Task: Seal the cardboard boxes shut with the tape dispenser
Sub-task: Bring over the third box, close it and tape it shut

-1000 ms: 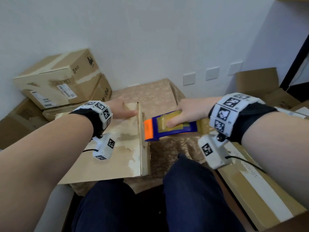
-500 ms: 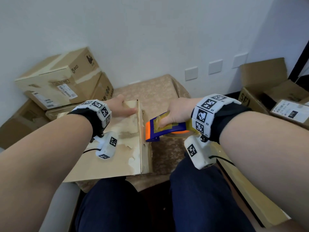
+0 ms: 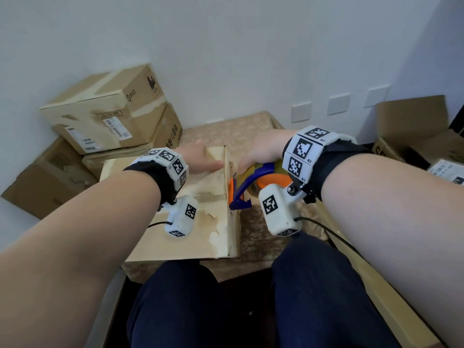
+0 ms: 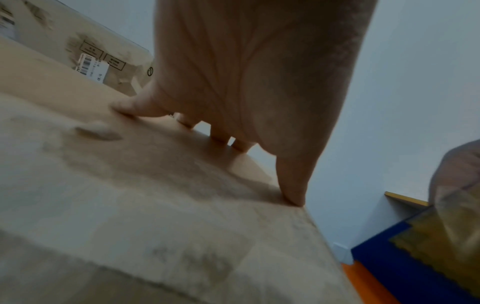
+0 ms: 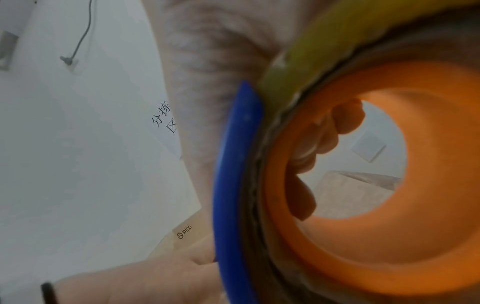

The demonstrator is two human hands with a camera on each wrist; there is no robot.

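A flat, scuffed cardboard box (image 3: pixel 195 222) lies on a beige patterned cloth in front of my knees. My left hand (image 3: pixel 200 159) presses flat on its top near the far right edge; in the left wrist view the straight fingers (image 4: pixel 291 185) touch the box top (image 4: pixel 130 205). My right hand (image 3: pixel 261 154) grips a blue and orange tape dispenser (image 3: pixel 253 182) right beside the box's right edge. The right wrist view shows fingers (image 5: pixel 319 144) curled inside the orange core of the dispenser (image 5: pixel 376 185), next to its blue frame.
Several sealed cardboard boxes (image 3: pixel 108 114) are stacked at the back left against the white wall. An opened box (image 3: pixel 411 126) stands at the right, and a long flat box (image 3: pixel 391 305) lies by my right leg. Wall sockets (image 3: pixel 339 104) sit behind the cloth-covered surface (image 3: pixel 241 126).
My right hand has lifted the tape dispenser off the cloth, tipped it upright and carried it left up to the box's right edge. The left hand has stayed on the box top.
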